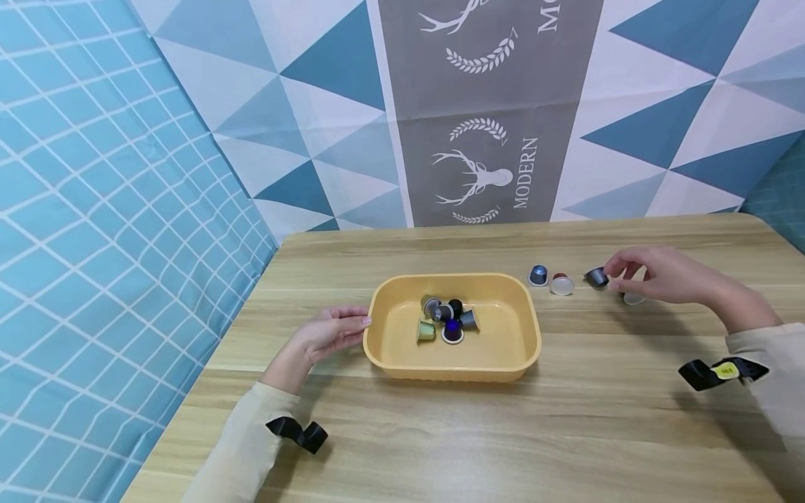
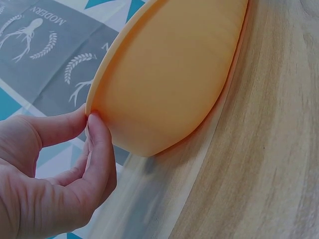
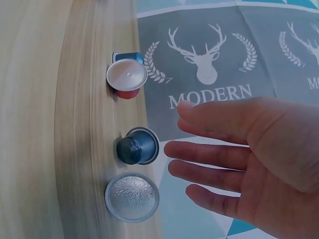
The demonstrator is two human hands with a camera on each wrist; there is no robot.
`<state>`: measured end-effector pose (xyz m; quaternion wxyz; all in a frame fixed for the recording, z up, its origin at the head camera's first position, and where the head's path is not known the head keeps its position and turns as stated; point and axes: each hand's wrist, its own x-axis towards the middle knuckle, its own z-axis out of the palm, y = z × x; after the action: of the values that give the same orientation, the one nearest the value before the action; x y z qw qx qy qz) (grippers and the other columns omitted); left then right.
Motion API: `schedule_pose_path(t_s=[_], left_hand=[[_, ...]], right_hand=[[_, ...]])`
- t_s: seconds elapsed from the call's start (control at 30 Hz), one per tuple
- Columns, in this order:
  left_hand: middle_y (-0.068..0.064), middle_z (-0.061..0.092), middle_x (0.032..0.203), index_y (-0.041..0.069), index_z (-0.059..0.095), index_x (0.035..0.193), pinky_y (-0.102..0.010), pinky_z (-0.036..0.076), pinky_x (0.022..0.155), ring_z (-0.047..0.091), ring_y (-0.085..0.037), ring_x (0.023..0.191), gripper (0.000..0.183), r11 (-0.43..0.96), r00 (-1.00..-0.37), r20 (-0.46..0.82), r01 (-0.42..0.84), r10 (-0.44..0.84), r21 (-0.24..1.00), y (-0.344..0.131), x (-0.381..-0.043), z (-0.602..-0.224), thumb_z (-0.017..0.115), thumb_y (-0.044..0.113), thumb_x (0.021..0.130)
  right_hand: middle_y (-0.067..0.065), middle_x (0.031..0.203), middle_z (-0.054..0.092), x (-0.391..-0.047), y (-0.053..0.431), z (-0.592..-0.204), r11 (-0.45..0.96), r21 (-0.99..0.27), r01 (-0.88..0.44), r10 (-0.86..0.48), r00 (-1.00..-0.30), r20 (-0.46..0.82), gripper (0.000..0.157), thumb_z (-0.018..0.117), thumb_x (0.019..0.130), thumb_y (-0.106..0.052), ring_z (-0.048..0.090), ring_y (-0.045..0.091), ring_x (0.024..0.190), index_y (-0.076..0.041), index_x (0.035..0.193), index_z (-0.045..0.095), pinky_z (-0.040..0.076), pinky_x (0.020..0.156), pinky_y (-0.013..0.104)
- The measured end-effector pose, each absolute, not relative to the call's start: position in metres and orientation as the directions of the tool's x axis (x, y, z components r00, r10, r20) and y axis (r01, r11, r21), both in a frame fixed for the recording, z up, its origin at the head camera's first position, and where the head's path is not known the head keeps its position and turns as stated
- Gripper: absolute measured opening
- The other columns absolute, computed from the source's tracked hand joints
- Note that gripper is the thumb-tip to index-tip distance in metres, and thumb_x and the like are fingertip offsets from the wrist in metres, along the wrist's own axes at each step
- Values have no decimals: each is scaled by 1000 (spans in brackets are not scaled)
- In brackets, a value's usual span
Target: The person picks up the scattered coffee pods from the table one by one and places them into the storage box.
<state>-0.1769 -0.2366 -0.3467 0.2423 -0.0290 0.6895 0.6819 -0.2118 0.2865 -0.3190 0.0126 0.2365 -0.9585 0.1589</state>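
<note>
A yellow plastic basket (image 1: 451,373) stands on the table with several coffee capsules grouped inside, among them a light green capsule (image 1: 426,331) and a dark blue capsule (image 1: 452,330). With thumb and fingers, my left hand (image 1: 323,331) pinches the basket's left rim, also plain in the left wrist view. On the right, my right hand (image 1: 669,276) reaches over the table, fingers extended and holding nothing. Closest to its fingertips lies a tipped dark grey-blue capsule (image 3: 137,146). Beside that, a capsule with its silver foil lid (image 3: 132,197) facing up is partly hidden by the hand in the head view.
Between basket and right hand are a blue capsule (image 1: 538,275) and a red capsule (image 1: 562,284) with its pale lid showing. All rest on a wood-grain table (image 1: 402,433). Patterned cloth (image 1: 339,119) hangs behind the table, with blue checked cloth (image 1: 94,230) along the left.
</note>
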Motion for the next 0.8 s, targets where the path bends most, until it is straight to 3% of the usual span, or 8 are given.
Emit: schedule_pose_path(t_s=[0.23, 0.53, 0.8], left_hand=[[4, 68, 88, -4, 54, 115, -16, 58, 76, 67, -4, 80, 21, 66, -881, -371, -368, 294, 927, -237, -177, -347, 54, 3, 95], [4, 68, 87, -2, 55, 113, -16, 58, 75, 67, -4, 79, 19, 58, -884, -371, -370, 284, 927, -237, -177, -350, 55, 2, 94], [5, 68, 87, 4, 57, 107, -16, 58, 75, 67, -3, 79, 13, 23, -882, -364, -374, 299, 927, -237, -178, -349, 53, 0, 94]], right_hand=[[-1, 95, 69, -214, 291, -324, 839, -298, -455, -443, -890, 113, 25, 75, 83, -16, 54, -3, 72, -8, 105, 67, 50, 61, 20], [4, 98, 70, -219, 299, -334, 844, -297, -447, -434, -894, 110, 27, 77, 80, -14, 64, 24, 87, -6, 105, 68, 52, 64, 26], [9, 107, 69, -224, 310, -341, 842, -330, -426, -426, -902, 78, 33, 77, 79, -12, 64, 27, 91, -6, 110, 66, 53, 66, 27]])
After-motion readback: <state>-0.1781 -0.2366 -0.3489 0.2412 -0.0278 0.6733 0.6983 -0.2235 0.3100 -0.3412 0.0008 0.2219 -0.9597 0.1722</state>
